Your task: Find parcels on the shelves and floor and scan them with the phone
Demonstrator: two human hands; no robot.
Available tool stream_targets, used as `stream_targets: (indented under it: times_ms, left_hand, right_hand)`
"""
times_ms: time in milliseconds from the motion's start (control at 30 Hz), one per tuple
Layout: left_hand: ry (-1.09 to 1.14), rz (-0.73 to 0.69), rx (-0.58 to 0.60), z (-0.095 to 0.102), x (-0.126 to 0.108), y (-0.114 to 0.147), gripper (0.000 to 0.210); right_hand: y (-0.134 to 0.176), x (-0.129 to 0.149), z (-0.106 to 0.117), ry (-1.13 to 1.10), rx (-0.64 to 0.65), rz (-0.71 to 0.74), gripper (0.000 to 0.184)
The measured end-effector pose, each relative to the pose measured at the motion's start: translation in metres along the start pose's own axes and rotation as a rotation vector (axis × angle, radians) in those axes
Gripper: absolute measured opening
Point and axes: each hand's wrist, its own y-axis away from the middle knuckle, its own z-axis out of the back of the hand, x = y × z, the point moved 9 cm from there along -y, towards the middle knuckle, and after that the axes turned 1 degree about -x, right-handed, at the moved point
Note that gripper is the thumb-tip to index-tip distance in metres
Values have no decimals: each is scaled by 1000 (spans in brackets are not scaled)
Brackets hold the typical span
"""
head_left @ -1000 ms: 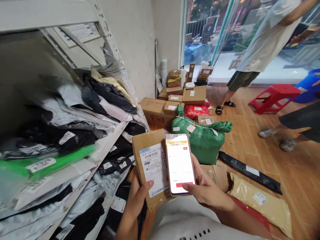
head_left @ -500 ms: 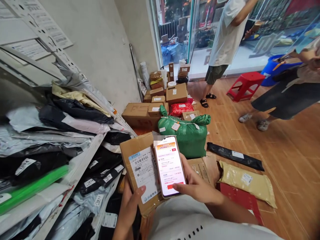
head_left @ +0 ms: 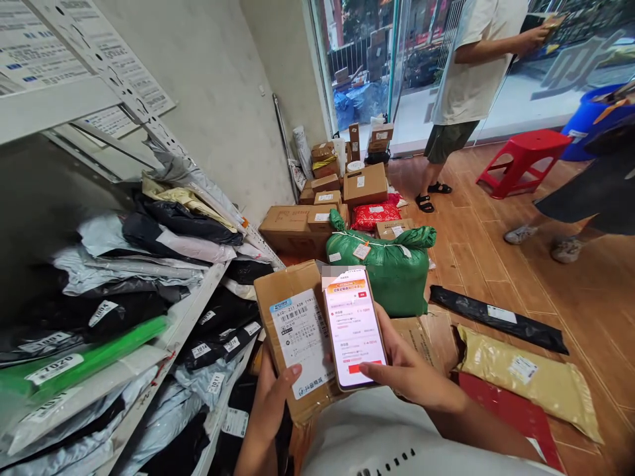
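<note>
My left hand grips a brown cardboard parcel along its left and lower edge, the thumb resting on a white shipping label. A smartphone with a lit screen is held in my right hand, over the right side of the parcel. My right thumb lies on or just above a red button low on the screen. Most fingers of both hands are hidden behind the parcel and the phone.
On my left, shelves hold bagged parcels with number labels. A green sack, stacked boxes, a black package and a yellow package lie on the floor. Two people stand near a red stool and blue bin.
The view has shifted slightly left, so things appear further right. The standing person's forearms are now lower, holding something out. My hands keep the same grip on parcel and phone.
</note>
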Motion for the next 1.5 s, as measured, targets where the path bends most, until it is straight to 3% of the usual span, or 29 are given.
stream_targets:
  times_ms: [233,400,700,1100,1233,1400,1500]
  left_hand:
    - [8,29,-23,1,3,3,78]
    - [-2,54,-46,5,5,1,78]
    - [-60,68,-143,28,10,-9,79]
    - [-71,43,-154,37,14,-20,78]
    - [-96,82,-200,46,23,-22,74]
    - [-83,148,-252,55,45,-21,70]
    - [-26,185,-283,61,57,-11,69]
  right_hand:
    - [2,4,-4,-48,38,-24,93]
    - [0,5,4,-100,-54,-2,86]
    - [-13,-2,22,-211,-264,49,39]
    - [-21,-5,35,-116,-361,20,50]
    - [-33,-20,56,-211,-468,-7,35]
    - [-51,-62,89,-278,-581,-119,49]
    - [-50,-80,92,-279,-576,-158,52]
